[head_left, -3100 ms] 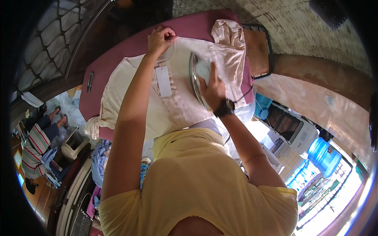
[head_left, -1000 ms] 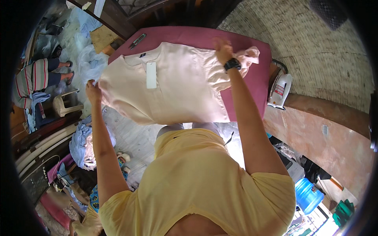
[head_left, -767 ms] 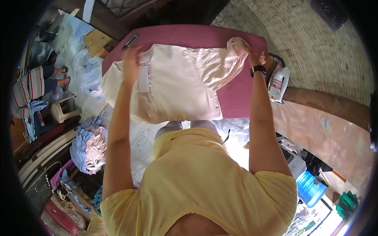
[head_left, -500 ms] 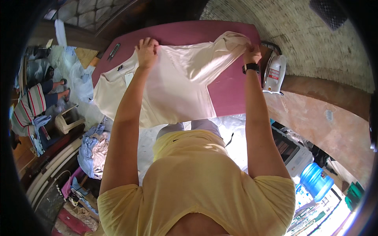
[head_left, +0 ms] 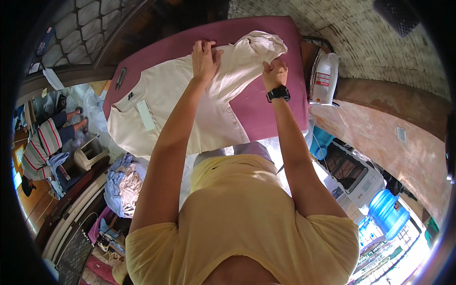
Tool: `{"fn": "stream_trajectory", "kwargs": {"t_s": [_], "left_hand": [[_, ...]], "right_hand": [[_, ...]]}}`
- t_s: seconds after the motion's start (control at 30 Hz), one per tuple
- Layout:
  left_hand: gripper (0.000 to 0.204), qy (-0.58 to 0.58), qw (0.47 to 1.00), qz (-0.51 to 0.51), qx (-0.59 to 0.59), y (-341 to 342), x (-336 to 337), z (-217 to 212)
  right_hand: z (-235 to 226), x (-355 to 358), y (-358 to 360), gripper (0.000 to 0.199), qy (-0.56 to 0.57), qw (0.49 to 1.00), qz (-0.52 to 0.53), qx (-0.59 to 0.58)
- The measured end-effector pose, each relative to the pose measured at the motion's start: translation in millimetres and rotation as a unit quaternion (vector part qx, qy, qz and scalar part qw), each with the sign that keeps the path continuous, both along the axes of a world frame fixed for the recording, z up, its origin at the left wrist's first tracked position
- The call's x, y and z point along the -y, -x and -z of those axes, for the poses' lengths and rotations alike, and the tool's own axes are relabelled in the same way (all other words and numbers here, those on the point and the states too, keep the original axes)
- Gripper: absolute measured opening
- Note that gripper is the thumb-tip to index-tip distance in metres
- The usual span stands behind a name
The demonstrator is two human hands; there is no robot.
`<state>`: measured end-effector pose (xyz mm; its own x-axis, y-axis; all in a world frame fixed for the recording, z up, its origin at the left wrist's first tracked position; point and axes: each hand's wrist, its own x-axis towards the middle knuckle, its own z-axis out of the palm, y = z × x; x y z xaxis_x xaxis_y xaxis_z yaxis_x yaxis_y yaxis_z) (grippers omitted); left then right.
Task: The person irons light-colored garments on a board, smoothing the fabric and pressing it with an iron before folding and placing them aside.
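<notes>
Pale shirt (head_left: 166, 88) spread over maroon ironing board (head_left: 270, 114), hem at near edge. Hands apart: left hand (head_left: 206, 61) on the shoulder near far edge, thumb and fingers parted; right hand (head_left: 275, 74) at the sleeve (head_left: 244, 61), grip unclear. Snips (head_left: 120, 79) by left edge; iron (head_left: 325, 78) just beyond right edge.

A loose yellow T-shirt (head_left: 232, 204) was worn, its neckline (head_left: 239, 253) cut wide and rounded, its short sleeves (head_left: 151, 244) cut to end above the elbows (soft creases were gathered at the waist). Below it, grey trousers (head_left: 255, 148) were partly shown. A chunky black watch (head_left: 278, 93) was strapped round the right wrist.
</notes>
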<state>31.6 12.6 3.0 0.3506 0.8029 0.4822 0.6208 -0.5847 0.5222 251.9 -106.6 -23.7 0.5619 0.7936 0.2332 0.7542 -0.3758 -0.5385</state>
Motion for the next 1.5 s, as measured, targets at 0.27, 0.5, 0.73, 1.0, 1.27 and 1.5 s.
{"fn": "stream_trajectory", "kwargs": {"t_s": [0.27,0.5,0.73,1.0,1.27,1.5], "left_hand": [[0.012,-0.039,0.99,-0.125,-0.056,-3,-18,13],[0.019,0.009,0.988,0.15,-0.035,-19,17,7],[0.028,-0.047,0.985,0.105,-0.132,-23,32,-2],[0.013,0.039,0.994,-0.09,-0.049,52,-10,-13],[0.017,-0.037,0.975,-0.169,-0.142,92,-14,4],[0.031,0.143,0.972,0.156,0.099,-14,55,2]], "right_hand": [[-24,43,-12,0.023,0.001,0.99,0.084,-0.116],[-20,47,3,0.021,-0.028,0.992,0.079,-0.091],[-43,27,35,0.024,-0.085,0.992,0.014,0.087],[-12,-20,69,0.042,-0.032,0.965,-0.238,0.107],[-27,-6,70,0.075,0.078,0.96,-0.23,0.141],[-21,-6,54,0.062,0.023,0.966,-0.242,0.092]]}}
